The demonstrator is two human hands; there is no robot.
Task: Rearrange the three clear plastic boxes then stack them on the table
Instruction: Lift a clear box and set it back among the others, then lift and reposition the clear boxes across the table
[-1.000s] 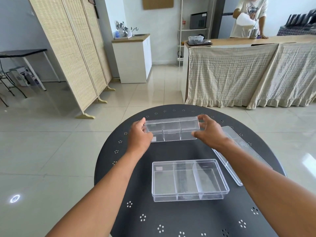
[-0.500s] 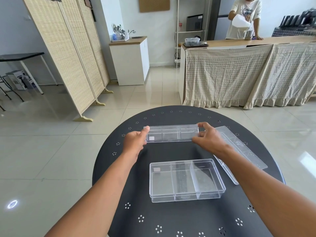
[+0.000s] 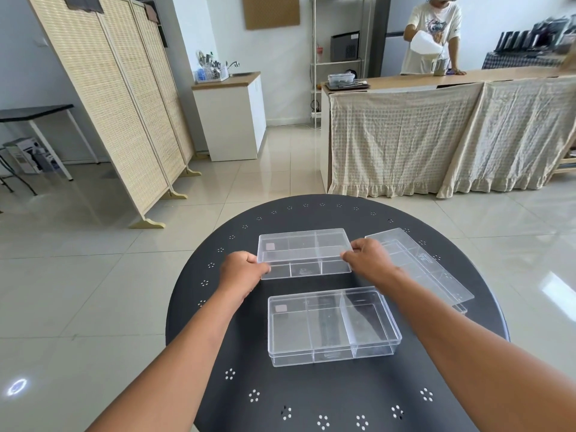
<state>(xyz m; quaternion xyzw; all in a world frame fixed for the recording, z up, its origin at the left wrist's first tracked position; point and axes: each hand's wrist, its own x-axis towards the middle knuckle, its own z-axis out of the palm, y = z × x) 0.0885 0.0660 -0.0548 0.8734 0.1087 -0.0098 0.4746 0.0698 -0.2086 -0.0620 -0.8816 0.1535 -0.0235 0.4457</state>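
Gripping far box (image 3: 304,252) ends: left hand (image 3: 241,269), right hand (image 3: 367,260).

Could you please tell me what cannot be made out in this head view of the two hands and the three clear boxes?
- Whether the far box rests on the table or is lifted: its clear walls hide any gap.
- Fingertips of the left hand and right hand: curled, so each grip is partly hidden.
- The right box: its near end is covered by the right forearm.
- The small labels on the boxes: too small to read.
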